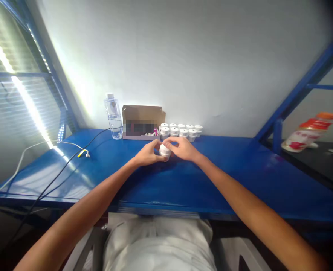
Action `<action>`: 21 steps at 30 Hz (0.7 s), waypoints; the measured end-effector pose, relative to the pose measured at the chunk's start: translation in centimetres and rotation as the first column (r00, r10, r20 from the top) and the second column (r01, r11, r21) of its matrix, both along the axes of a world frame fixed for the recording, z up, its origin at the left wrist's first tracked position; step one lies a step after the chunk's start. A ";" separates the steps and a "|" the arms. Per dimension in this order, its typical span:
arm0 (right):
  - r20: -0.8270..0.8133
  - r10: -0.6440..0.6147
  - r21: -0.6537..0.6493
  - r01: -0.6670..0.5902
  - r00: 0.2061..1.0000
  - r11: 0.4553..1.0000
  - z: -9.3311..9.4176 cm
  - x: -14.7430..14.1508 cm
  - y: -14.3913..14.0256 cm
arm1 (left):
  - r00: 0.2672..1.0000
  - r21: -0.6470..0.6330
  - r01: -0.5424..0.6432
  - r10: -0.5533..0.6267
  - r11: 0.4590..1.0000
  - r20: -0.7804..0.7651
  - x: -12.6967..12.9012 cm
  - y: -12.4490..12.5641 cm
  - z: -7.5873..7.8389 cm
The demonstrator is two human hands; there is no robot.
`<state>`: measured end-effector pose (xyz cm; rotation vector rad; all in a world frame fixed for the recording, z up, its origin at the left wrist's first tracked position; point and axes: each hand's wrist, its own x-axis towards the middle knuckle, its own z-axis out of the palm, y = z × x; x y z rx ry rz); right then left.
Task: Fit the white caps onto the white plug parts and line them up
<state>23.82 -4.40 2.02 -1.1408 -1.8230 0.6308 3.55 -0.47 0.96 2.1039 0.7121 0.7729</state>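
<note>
Both my hands meet over the middle of the blue table [240,177] around one small white jar [164,151]. My left hand [148,153] grips the jar from the left side. From the right, my right hand [183,148] has its fingers on the jar's top. Behind them, against the wall, several more white jars [180,131] stand in two rows. A brown cardboard box [142,122] stands open just left of those rows.
A clear water bottle [113,116] stands left of the box. A black cable [70,162] and a white cable [28,150] run across the table's left part. On a dark shelf at the right lie red and white packets [307,134]. A blue frame strut [299,92] rises there.
</note>
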 end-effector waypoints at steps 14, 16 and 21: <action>-0.236 0.036 -0.046 -0.048 0.971 0.998 0.9 0.3 -0.4 | 0.939 -0.472 0.146 0.028 0.869 0.342 -0.8 0.4 1.6; -0.267 -0.024 -0.159 -0.020 0.963 0.987 0.8 0.1 -0.4 | 0.933 -0.427 0.162 0.002 0.890 0.359 -0.9 0.2 1.9; -0.260 0.060 -0.023 -0.069 0.964 0.997 0.7 -0.2 -0.5 | 0.933 -0.410 0.119 0.040 0.904 0.358 -1.0 0.2 2.1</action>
